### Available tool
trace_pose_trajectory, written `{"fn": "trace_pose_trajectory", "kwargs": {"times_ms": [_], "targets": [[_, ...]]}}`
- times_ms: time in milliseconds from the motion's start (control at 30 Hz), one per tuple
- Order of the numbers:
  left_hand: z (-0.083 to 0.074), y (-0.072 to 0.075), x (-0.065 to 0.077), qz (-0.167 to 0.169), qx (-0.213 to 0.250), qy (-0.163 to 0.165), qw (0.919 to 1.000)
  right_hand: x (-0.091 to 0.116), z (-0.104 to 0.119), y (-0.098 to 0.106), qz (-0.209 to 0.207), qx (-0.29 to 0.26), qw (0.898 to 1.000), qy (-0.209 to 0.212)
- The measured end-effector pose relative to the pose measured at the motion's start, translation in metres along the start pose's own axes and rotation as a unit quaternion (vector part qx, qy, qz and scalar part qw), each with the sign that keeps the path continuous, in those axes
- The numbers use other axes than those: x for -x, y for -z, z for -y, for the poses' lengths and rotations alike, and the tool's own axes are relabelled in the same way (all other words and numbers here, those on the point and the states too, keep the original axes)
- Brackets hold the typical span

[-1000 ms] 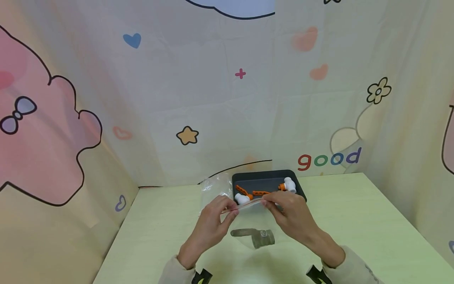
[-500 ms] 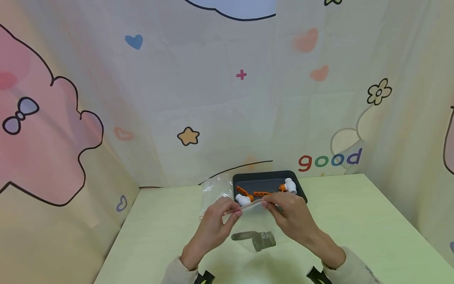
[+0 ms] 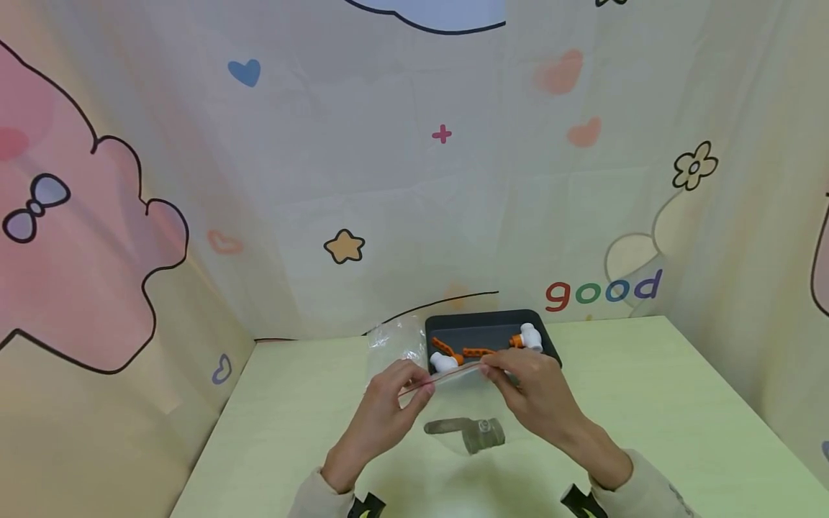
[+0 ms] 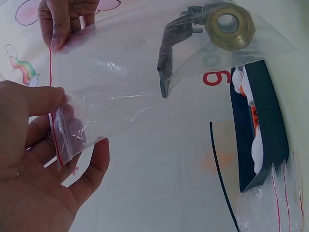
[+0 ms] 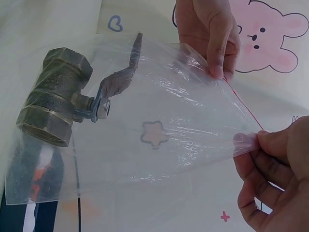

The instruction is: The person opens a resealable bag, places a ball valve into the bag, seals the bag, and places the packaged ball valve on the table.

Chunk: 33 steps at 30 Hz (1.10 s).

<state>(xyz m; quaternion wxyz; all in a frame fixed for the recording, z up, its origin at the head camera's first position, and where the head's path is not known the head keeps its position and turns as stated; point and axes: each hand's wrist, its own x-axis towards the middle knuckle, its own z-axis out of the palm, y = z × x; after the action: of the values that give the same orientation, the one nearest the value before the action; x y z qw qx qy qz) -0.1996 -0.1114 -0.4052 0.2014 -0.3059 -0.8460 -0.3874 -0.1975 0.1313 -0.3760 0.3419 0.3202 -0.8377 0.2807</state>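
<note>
A clear zip bag [image 5: 193, 130] with a red seal line hangs between my two hands. Inside it, near the bottom, lies a brass ball valve [image 3: 482, 435] with a grey lever handle [image 5: 118, 82]. My left hand [image 3: 390, 406] pinches the bag's top edge on the left between thumb and fingers. On the right, my right hand [image 3: 534, 396] pinches the same edge. In the left wrist view the seal strip [image 4: 52, 121] runs from one hand to the other, and the valve's round opening faces the camera.
Behind my hands, a dark tray [image 3: 479, 320] holds white plastic valves [image 3: 529, 337] with orange handles [image 3: 478, 352]. Left of it lie several clear zip bags [image 3: 395, 345] on the pale table [image 3: 278, 432]. A printed curtain [image 3: 401, 180] stands at the back.
My left hand moves slightly down and right, then back left along the bag's top edge. My right hand stays almost still, and the bag with the valve sways a little.
</note>
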Motion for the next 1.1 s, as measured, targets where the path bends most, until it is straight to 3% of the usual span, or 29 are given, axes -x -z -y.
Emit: {"fn": "trace_pose_trajectory", "kwargs": {"times_ms": [133,433,767,1100], "targets": [[0.000,0.000,0.000,0.000,-0.005,-0.005,1.0000,0.000,0.000,-0.001,0.002,-0.004,1.000,-0.001],[0.004,0.003,0.004,0.025,0.027,0.035,0.9987,0.001,-0.001,0.001,-0.014,-0.004,1.000,0.011],[0.005,0.005,0.005,0.023,0.025,0.037,0.9988,0.000,-0.002,0.001,-0.018,-0.015,1.000,0.013],[0.011,0.010,0.009,0.031,0.043,0.066,0.9964,-0.001,-0.002,0.003,-0.020,-0.010,1.000,0.018]]}}
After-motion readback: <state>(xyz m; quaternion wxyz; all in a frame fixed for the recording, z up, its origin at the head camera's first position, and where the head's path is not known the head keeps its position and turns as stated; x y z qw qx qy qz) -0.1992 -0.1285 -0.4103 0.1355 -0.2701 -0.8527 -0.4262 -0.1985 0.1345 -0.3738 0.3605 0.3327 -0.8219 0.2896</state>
